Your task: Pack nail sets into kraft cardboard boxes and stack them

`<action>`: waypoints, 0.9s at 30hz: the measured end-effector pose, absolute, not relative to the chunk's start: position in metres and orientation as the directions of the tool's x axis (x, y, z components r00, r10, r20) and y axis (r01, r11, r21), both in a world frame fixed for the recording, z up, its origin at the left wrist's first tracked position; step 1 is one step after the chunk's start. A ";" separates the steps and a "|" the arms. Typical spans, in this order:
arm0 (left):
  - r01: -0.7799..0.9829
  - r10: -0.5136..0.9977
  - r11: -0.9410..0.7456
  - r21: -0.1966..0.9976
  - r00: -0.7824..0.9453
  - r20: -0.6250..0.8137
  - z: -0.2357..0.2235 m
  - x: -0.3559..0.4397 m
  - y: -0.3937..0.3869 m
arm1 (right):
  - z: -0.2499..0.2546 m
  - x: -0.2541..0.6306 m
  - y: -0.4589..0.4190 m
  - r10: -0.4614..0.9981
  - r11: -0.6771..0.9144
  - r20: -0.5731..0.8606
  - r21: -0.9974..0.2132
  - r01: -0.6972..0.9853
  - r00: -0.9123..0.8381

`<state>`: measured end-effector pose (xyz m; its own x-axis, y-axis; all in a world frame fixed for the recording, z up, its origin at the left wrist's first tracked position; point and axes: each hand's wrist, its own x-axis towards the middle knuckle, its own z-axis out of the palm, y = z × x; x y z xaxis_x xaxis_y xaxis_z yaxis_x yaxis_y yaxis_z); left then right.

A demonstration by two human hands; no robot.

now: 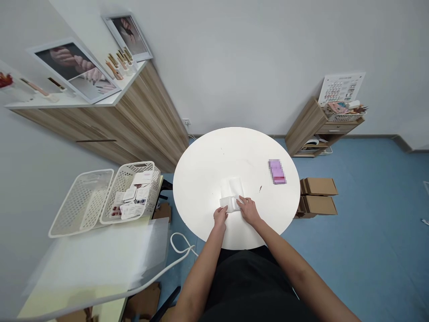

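A thin white wrapping sheet (232, 185), perhaps foam or soft film, lies on the round white table (204, 161). Its near end is folded over into a small flat bundle; whatever may be inside is hidden. At the bundle's left end, my left hand (220, 217) pinches the near corner between thumb and fingers. My right hand (248, 209) grips the bundle's right side, with its fingers bent over the top. Farther right on the table rests a purple rectangular item (277, 171), blurred by pixels. Small dark specks dot the tabletop.
To the left, white perforated baskets (83, 201) stand on a side table, one holding cards and packets. A white cable (179, 257) loops beside it. Cardboard boxes (320, 197) sit right of the table. A wooden cabinet (150, 107) and a small shelf unit (306, 127) stand behind.
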<state>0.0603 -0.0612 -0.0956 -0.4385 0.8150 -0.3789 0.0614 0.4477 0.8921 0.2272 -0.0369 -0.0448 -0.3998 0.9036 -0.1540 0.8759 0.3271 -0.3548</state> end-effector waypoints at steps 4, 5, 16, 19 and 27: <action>0.068 0.805 0.480 0.875 -0.430 -0.408 -0.087 0.067 -0.053 | -0.044 0.230 -0.033 0.878 0.408 -0.122 -0.318 0.856 -0.464; 0.081 0.810 0.476 0.876 -0.429 -0.400 -0.084 0.068 -0.052 | -0.044 0.231 -0.032 0.868 0.430 -0.117 -0.314 0.847 -0.483; 0.266 0.907 0.308 0.913 -0.373 -0.197 -0.056 0.099 -0.048 | -0.041 0.230 -0.032 0.853 0.450 -0.128 -0.310 0.838 -0.505; 0.303 0.931 0.260 0.917 -0.330 -0.155 -0.052 0.102 -0.052 | -0.043 0.232 -0.035 0.841 0.464 -0.129 -0.327 0.824 -0.525; 0.456 0.973 0.156 0.876 -0.224 -0.057 -0.054 0.105 -0.062 | -0.054 0.236 -0.055 0.833 0.478 -0.083 -0.390 0.787 -0.547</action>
